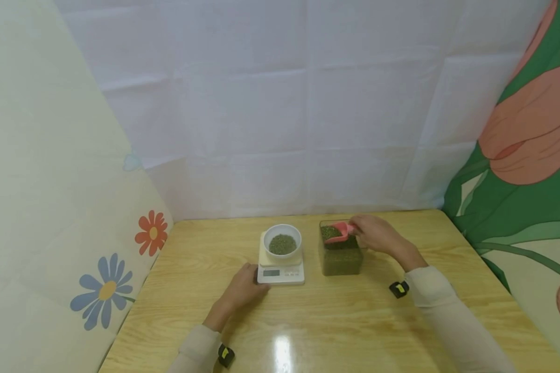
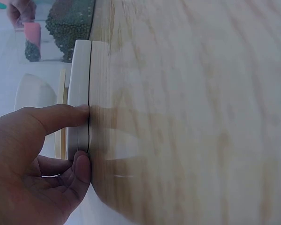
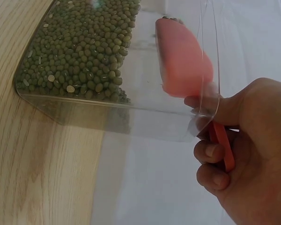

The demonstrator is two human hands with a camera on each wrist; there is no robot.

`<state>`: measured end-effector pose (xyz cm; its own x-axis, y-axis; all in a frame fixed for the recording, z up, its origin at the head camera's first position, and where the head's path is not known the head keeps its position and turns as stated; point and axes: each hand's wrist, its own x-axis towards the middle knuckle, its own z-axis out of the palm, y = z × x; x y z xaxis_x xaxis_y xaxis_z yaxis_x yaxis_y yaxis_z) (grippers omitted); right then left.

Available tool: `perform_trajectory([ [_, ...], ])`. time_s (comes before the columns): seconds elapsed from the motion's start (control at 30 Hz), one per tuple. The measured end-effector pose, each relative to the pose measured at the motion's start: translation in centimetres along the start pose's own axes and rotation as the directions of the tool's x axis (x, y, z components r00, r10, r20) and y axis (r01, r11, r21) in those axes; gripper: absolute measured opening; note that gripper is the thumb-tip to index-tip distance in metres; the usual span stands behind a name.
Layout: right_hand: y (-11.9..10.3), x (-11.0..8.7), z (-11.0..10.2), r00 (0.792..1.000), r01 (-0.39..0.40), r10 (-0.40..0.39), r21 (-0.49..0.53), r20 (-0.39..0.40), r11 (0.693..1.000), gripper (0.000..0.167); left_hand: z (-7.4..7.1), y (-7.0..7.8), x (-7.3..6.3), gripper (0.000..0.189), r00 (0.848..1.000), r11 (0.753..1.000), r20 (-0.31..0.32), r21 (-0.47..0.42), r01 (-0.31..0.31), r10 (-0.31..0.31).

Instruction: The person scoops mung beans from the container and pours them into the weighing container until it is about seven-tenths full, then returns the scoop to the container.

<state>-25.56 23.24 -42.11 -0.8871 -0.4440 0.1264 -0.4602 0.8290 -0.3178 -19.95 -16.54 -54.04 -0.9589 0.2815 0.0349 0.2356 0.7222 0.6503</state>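
My right hand point(image 1: 378, 234) grips the handle of a pink scoop point(image 3: 185, 61), with its fingers curled round it. Green mung beans fill the scoop's bowl, which is held over the beans point(image 3: 84, 51) inside the walls of a clear plastic container point(image 1: 340, 267). To the left stands a white kitchen scale point(image 1: 293, 280) bearing a white bowl point(image 1: 282, 228) with a layer of mung beans point(image 1: 282, 244) in it. At the scale's front left corner, my left hand point(image 1: 241, 286) holds its edge between thumb and curled fingers. The display digits are too small to read.
Scale and container stand side by side on a wood-grain table point(image 1: 298, 321), with a narrow gap between them. A white cloth point(image 1: 308, 129) hangs along the table's back edge. Flower-printed panels point(image 1: 37, 207) rise on both sides.
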Motion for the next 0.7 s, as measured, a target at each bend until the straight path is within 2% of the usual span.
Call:
perform_trajectory([
  [0.7, 0.64, -0.55, -0.24, 0.998, 0.01, -0.009, 0.009, -0.07, 1.0, 0.016, -0.03, 0.0, -0.06, 0.048, 1.0, 1.0, 0.005, -0.015, 0.004, -0.004],
])
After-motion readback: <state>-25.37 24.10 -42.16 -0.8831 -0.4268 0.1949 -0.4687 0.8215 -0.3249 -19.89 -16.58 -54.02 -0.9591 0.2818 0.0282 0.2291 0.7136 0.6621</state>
